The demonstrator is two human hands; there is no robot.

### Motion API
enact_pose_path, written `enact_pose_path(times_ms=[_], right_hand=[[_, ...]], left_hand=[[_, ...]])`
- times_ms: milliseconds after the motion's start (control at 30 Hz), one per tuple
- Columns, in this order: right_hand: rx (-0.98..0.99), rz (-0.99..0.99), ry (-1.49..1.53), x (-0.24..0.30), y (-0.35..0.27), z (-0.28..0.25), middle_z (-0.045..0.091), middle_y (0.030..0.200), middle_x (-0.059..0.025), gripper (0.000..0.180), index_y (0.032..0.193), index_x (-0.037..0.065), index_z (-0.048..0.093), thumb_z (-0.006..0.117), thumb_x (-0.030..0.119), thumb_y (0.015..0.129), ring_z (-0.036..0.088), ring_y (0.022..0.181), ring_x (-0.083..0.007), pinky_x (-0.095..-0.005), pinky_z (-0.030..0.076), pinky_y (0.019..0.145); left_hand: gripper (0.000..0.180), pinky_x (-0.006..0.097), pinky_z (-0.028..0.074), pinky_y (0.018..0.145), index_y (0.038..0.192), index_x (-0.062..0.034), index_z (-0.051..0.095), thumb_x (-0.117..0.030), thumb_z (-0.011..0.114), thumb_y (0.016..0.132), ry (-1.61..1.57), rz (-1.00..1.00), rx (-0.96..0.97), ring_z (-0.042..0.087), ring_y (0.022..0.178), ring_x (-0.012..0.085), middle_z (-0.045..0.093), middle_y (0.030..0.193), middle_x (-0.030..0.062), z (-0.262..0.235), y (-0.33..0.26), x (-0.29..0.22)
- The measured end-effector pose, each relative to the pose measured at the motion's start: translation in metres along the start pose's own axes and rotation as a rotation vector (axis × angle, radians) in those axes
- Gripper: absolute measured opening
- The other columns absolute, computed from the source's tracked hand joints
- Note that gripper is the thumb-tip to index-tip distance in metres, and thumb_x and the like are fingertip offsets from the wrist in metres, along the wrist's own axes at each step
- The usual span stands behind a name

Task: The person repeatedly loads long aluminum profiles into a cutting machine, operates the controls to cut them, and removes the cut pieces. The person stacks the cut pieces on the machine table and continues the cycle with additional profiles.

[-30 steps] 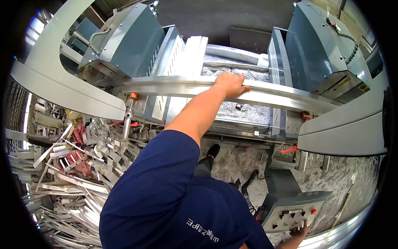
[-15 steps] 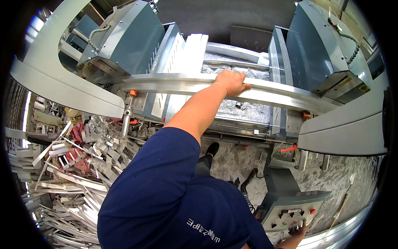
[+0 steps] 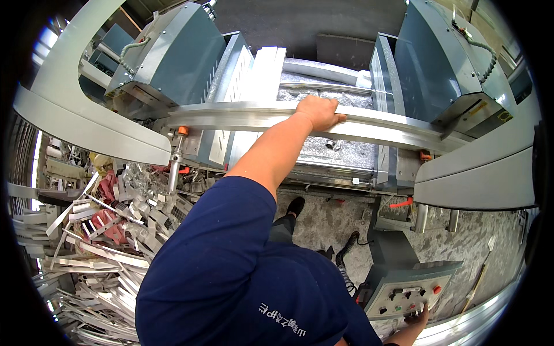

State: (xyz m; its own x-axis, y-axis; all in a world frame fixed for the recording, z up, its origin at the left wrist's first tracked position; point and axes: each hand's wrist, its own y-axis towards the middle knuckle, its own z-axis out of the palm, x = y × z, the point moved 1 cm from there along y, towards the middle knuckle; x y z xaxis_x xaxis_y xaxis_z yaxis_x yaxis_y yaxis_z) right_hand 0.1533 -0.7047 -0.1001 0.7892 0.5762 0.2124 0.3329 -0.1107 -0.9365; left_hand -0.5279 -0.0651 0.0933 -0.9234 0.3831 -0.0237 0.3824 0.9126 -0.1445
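My left hand (image 3: 319, 112) is closed over a long silvery aluminium profile (image 3: 236, 117), thumb on the near side and fingers over the top. The profile lies across a double-head saw, spanning from the left cutting head (image 3: 183, 57) to the right one (image 3: 447, 63). At the lower right, my right hand (image 3: 420, 317) reaches the lower edge of a grey control box (image 3: 398, 294) with knobs, buttons and a red stop button (image 3: 437, 290). One finger stretches upward by the lower buttons; the others are partly in shadow.
Pale curved guards (image 3: 98, 124) flank the saw on both sides. Orange-topped clamps (image 3: 183, 131) stand below the profile's ends. A large heap of metal offcuts (image 3: 115, 242) covers the floor at left. Metal chips coat the machine bed (image 3: 346, 151). Long profiles (image 3: 467, 328) lie at lower right.
The view has shifted slightly. My left hand keeps its grip on the aluminium profile, and my right hand stays at the control box.
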Motion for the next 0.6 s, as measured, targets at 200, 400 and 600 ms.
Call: enact_pose_path(times_ms=[200, 400, 600], right_hand=[[-0.036, -0.045, -0.020, -0.0008, 0.0000, 0.0022, 0.030, 0.154, -0.0196, 0.106, 0.150, 0.016, 0.036, 0.062, 0.082, 0.071, 0.035, 0.135, -0.0451, -0.0621, 0.032, 0.105], [-0.021, -0.036, -0.004, -0.0020, -0.0011, 0.0023, 0.031, 0.153, -0.0194, 0.105, 0.149, 0.016, 0.036, 0.062, 0.081, 0.071, 0.037, 0.134, -0.0449, -0.0618, 0.033, 0.104], [-0.008, -0.038, 0.007, -0.0008, 0.0012, 0.0023, 0.032, 0.153, -0.0192, 0.105, 0.149, 0.016, 0.037, 0.062, 0.081, 0.071, 0.038, 0.133, -0.0447, -0.0615, 0.035, 0.103]], left_hand=[[0.062, 0.043, 0.056, 0.076, 0.103, -0.0049, 0.061, -0.062, 0.038, 0.098, 0.008, 0.008, -0.018, 0.070, 0.086, 0.0300, 0.072, 0.089, 0.0132, -0.0002, -0.0019, -0.0004], [0.061, 0.043, 0.056, 0.075, 0.101, -0.0055, 0.061, -0.062, 0.038, 0.098, 0.008, 0.016, -0.027, 0.070, 0.085, 0.0302, 0.072, 0.089, 0.0132, 0.0015, -0.0013, 0.0007], [0.061, 0.043, 0.056, 0.075, 0.100, -0.0054, 0.060, -0.062, 0.038, 0.097, 0.003, 0.021, -0.032, 0.070, 0.086, 0.0305, 0.072, 0.091, 0.0128, 0.0034, -0.0004, 0.0022]])
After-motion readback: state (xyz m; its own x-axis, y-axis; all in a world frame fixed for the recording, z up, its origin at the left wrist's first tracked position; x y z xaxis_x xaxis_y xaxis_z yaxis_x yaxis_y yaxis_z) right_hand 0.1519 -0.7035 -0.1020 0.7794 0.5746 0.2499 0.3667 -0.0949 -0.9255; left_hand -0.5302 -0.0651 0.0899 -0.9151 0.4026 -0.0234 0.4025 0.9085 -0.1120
